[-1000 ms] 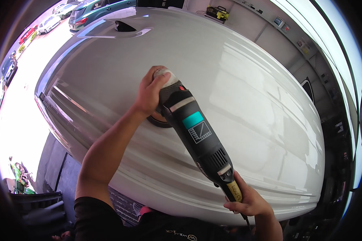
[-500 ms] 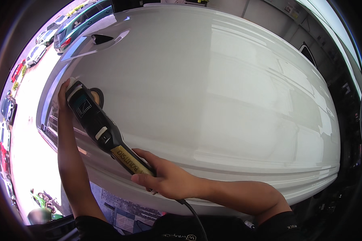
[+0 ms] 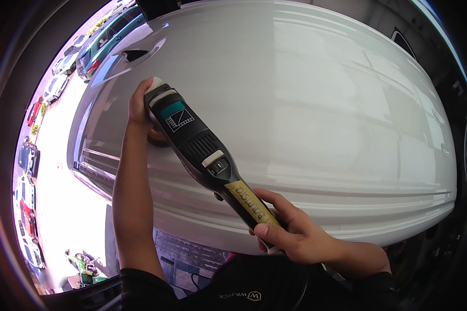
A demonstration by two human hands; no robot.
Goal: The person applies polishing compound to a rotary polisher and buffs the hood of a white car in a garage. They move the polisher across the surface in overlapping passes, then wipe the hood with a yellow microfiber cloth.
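Note:
A black car polisher with a yellow taped handle runs diagonally across the view, above a white car roof. My left hand is closed on a pale grip at the polisher's far end. My right hand wraps round the rear handle over the tape, thumb on top. Under the head, part of the round pad shows; whether it touches the roof I cannot tell.
A dark shark-fin antenna stands on the roof at the far left. Outside on the left are a teal car, several other parked cars and a green motorcycle. Patterned flooring lies below the near roof edge.
Both hands have brought the polisher to the right, and it looks larger and nearer. Its pad now shows on the left side of the head instead of the right. The view has shifted slightly.

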